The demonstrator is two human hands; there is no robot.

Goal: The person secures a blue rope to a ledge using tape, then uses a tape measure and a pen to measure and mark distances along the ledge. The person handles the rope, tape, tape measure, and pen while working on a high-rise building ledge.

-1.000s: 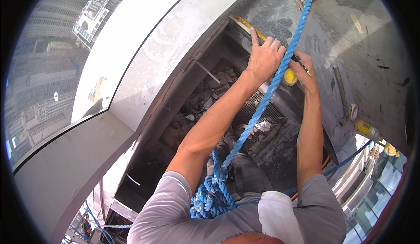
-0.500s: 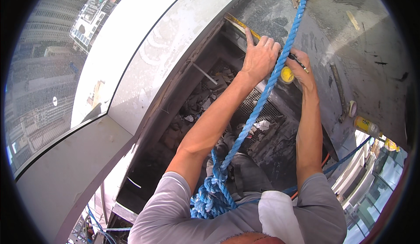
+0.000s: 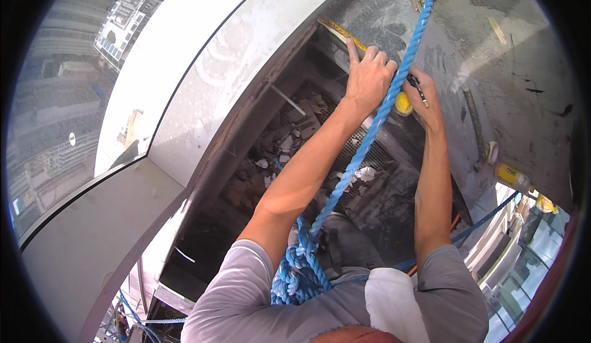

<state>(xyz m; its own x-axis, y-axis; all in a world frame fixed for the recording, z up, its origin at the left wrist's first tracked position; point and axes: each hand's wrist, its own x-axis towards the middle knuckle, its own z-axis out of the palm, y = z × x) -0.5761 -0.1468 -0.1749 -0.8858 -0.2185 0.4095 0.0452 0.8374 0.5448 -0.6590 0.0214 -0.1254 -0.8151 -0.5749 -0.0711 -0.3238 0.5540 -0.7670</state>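
Observation:
My left hand lies over the yellow blade of a tape measure, which runs along the edge of a grey concrete ledge. Its index finger stretches along the blade while the other fingers bend over it. Just to the right, past a taut blue rope, my right hand has its fingers closed round a dark pencil. The yellow round case shows beneath this hand, partly covered by the rope and fingers. My right fingertips are partly hidden behind the rope.
A knotted rope bundle hangs at my waist. Below my arms lies a dark recess with rubble and a perforated grate. White curved panels border the left, with a deep drop beyond. A yellow-labelled bottle lies on the right.
The pencil in my right hand has tilted to a steeper angle. My left hand has shifted very slightly right, still on the tape blade. The view has moved a little.

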